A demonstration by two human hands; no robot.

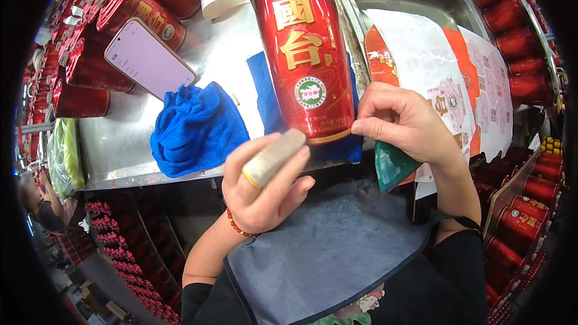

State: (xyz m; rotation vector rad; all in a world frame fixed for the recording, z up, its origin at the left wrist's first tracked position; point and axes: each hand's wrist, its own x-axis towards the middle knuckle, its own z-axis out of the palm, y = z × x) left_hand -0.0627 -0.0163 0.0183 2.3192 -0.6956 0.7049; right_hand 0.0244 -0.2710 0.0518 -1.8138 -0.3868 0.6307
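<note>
Bottle (pixel 310 48), red, 12 o'clock, on blue cloth (pixel 261 87) | left hand (pixel 265 188), bottle's 7 o'clock, half-curled, pale strip (pixel 274 159) across it, hold unclear | right hand (pixel 406 121), bottle's 4 o'clock, pinched near base, can't tell on what

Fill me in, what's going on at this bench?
A glossy red, gold-lettered bottle lies on a flat blue cloth on a metal table, base toward the person. The right hand's thumb and bent fingers are at the base's right edge. The left hand, a greyish, yellow-edged covering on one finger, is by its left side; contact is unclear. A bunched blue cloth sits left.
</note>
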